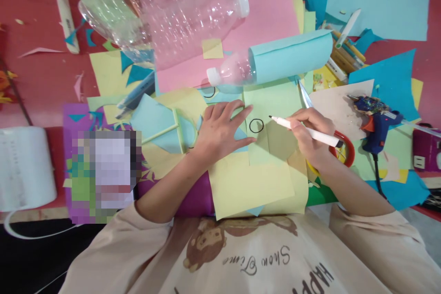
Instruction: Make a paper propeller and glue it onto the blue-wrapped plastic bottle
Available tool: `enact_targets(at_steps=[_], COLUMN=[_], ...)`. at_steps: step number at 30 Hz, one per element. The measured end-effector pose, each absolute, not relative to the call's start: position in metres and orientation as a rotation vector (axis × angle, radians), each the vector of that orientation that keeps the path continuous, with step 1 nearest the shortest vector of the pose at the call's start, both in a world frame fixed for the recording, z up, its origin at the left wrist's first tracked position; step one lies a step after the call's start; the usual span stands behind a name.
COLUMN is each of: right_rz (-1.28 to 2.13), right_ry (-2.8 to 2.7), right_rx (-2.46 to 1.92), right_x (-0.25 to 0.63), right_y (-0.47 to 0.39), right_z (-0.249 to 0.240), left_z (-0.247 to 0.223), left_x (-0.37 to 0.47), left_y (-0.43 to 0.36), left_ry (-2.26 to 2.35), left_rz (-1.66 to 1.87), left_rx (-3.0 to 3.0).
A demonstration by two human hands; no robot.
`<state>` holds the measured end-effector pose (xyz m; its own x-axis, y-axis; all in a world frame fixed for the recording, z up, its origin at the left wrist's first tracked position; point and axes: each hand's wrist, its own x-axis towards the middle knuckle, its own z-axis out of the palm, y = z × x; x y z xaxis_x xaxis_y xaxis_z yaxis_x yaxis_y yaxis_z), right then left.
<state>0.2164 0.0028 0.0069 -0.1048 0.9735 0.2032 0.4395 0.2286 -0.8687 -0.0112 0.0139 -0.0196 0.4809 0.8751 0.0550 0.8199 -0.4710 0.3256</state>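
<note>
The right hand (315,135) grips a marker (320,137) at three o'clock from a black circle (256,126); the left hand (220,131), fingers spread, rests on the green paper (275,101) at nine o'clock — a sheet slipping underneath could cause stray ink.

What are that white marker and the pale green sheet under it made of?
The slim white marker in the right hand looks like hard plastic: smooth, evenly coloured barrel. The flat pale green sheet seems matte paper or thin card: thin-edged, no visible gloss.
</note>
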Motion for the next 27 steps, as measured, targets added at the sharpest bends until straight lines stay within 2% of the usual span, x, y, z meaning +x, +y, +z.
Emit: enact_targets(at_steps=[7, 27], right_rz=[1.391, 1.500], right_ry=[-1.625, -1.590], right_rx=[-1.209, -1.266], right_x=[0.2116, 0.2102], right_y=[0.0038, 0.0064], right_z=[0.0082, 0.0005], left_z=[-0.0228, -0.0162], left_x=[-0.0118, -0.0179], left_y=[0.0149, 0.0171], left_ry=[1.470, 1.361], left_rz=[0.346, 0.237], left_rx=[2.440, 2.451])
